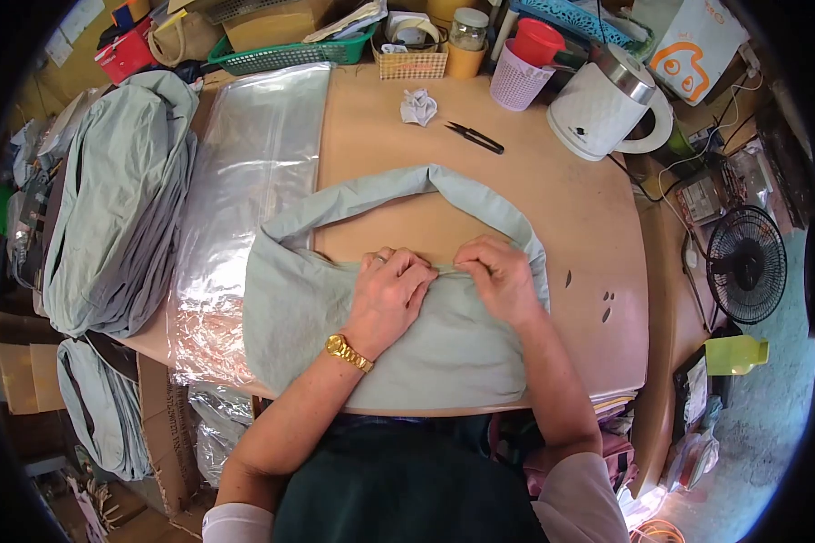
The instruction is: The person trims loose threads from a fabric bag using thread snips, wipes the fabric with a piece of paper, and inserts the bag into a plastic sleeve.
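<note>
The left forearm (290, 425) and right forearm (557, 376) reach forward, angling inward from bent elbows. The left hand (391, 291) is back-up, its fingers curled toward the right hand (500, 271), whose thumb and index finger pinch together. The two hands' fingertips sit near each other.

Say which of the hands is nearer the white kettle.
Right. The right hand is at the grey cloth's near edge, nearer-side and left of the white kettle; the left hand is at that edge too, farther left.
</note>
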`<control>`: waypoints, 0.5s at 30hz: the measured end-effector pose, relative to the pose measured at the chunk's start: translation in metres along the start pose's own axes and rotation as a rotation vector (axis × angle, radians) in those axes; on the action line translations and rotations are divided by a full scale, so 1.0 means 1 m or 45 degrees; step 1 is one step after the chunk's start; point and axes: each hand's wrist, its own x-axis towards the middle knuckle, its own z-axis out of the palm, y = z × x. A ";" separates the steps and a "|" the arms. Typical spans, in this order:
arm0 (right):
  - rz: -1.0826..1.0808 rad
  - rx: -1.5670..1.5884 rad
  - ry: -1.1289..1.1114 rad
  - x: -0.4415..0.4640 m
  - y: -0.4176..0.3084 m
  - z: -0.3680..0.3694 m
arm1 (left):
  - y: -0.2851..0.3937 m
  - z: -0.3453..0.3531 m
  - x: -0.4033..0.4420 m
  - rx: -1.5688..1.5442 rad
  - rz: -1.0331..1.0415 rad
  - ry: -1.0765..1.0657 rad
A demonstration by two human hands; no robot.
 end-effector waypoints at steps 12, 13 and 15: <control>-0.152 -0.386 -0.430 0.031 -0.019 -0.020 | -0.001 0.001 0.005 0.003 -0.077 0.005; -0.186 -0.428 -0.508 0.036 -0.021 -0.021 | -0.001 0.001 0.005 0.004 -0.079 0.001; -0.237 -0.519 -0.561 0.042 -0.022 -0.020 | -0.002 0.001 0.005 -0.002 -0.081 0.009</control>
